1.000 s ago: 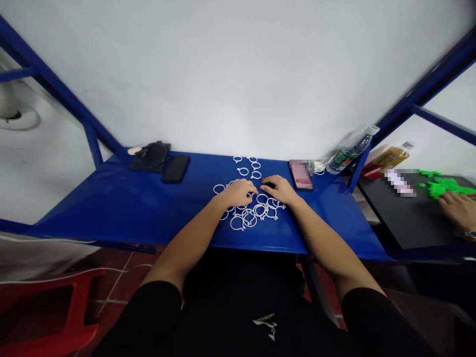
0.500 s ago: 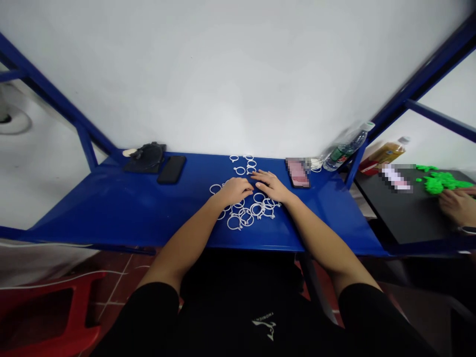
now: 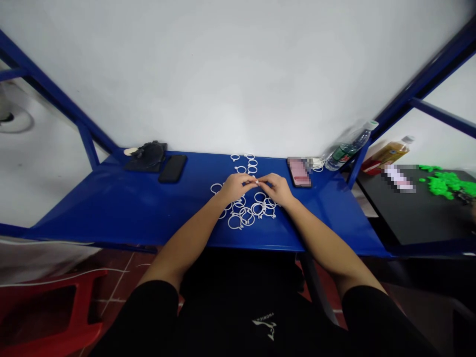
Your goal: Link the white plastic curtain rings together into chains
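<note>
My left hand (image 3: 235,188) and my right hand (image 3: 278,189) meet fingertip to fingertip above the table. Between their pinched thumbs and fingers shows a small white part, apparently of a white plastic ring (image 3: 257,182); the fingers hide most of it. Under and in front of my hands lies a loose pile of white plastic rings (image 3: 235,222) with little clasp-like tabs, some overlapping. Beyond my fingers, several more rings (image 3: 235,157) rest in a group toward the wall.
On the blue table (image 3: 111,208) a black phone (image 3: 172,168) and a dark flat item (image 3: 148,156) lie to the left. A pink-screened phone (image 3: 299,172) and a clear bottle (image 3: 349,148) are at right. Green pieces (image 3: 442,183) cover part of a neighbouring black table.
My right hand's spread fingers have closed into a pinch and met my left fingertips, where a white part now shows. At the right, the other person's hand has pulled back from the green pieces.
</note>
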The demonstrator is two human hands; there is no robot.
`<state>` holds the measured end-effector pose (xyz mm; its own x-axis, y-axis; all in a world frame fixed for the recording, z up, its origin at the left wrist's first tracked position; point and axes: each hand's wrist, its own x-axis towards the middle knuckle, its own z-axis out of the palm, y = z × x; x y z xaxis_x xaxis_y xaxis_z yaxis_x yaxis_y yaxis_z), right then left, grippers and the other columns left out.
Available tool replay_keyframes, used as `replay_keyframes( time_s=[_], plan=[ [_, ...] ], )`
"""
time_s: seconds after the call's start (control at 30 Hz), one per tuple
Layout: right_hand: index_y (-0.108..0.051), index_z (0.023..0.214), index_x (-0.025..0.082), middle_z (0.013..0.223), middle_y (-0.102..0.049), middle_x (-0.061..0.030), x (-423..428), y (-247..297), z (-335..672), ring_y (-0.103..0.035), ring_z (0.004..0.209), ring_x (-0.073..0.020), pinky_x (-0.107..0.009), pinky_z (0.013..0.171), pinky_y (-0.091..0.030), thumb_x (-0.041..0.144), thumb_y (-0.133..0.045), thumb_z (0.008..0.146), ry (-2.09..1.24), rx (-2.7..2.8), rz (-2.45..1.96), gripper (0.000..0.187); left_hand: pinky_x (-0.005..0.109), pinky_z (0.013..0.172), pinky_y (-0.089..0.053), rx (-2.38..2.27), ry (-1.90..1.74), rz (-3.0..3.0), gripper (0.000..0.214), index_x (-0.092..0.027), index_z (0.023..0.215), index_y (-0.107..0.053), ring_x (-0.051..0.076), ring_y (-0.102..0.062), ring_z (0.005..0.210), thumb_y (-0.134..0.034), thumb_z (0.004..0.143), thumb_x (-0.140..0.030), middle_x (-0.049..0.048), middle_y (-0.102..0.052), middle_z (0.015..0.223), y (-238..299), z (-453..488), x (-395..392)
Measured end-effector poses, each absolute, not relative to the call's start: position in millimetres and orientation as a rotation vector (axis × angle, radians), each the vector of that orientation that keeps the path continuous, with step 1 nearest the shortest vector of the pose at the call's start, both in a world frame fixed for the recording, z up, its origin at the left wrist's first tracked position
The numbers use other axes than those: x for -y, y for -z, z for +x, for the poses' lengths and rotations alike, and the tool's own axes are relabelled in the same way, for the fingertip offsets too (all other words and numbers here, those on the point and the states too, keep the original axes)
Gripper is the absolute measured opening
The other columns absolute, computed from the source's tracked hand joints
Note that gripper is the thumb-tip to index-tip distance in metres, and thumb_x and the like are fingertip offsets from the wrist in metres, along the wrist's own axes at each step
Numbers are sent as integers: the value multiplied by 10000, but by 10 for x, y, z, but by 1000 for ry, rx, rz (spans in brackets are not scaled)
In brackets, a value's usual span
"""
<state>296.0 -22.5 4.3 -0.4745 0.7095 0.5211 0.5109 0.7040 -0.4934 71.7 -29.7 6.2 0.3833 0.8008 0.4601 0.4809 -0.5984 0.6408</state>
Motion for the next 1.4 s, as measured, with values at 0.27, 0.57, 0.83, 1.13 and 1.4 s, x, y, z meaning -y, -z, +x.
replay_keyframes(
  time_s=[0.27,0.57,0.83,1.13,1.4],
  plan=[
    [-753,997,239,956,-785,-87,246,-68,3003,-711,896,-246,-397,862,-546,418,-550,1058,-303,2275,-856,278,341,878,-558,-1021,-1128,2381,161,-207,923,-758,173,-694,945,-640,1016,-265,63,-750,1023,-67,753,313],
    [-772,1071,250,970,-795,-69,248,-61,2957,-726,890,-238,-372,840,-565,434,-588,1036,-292,2143,-1011,262,366,881,-496,-1191,-1048,2507,138,-199,990,-717,197,-677,935,-591,1026,-242,57,-750,988,-168,711,307],
    [-796,1040,233,1000,-815,-64,121,53,3062,-745,844,-227,-370,797,-587,384,-627,997,-433,2178,-1046,230,376,853,-501,-1607,-905,2385,112,-218,981,-761,228,-674,868,-660,932,-228,47,-751,884,-78,430,113],
    [-801,1017,229,995,-816,-54,140,30,3041,-749,850,-218,-344,785,-567,349,-635,989,-488,2184,-1025,207,335,784,-508,-1436,-840,2313,268,-225,1169,-766,189,-677,758,-668,961,-363,19,-752,793,-43,457,137],
    [-796,1008,227,947,-813,-44,124,60,3039,-740,809,-206,-329,746,-550,335,-646,984,-498,2202,-1014,187,414,880,-544,-1582,-670,2453,340,-204,1082,-799,262,-691,928,-688,938,-491,112,-779,1027,95,475,109]
  ],
)
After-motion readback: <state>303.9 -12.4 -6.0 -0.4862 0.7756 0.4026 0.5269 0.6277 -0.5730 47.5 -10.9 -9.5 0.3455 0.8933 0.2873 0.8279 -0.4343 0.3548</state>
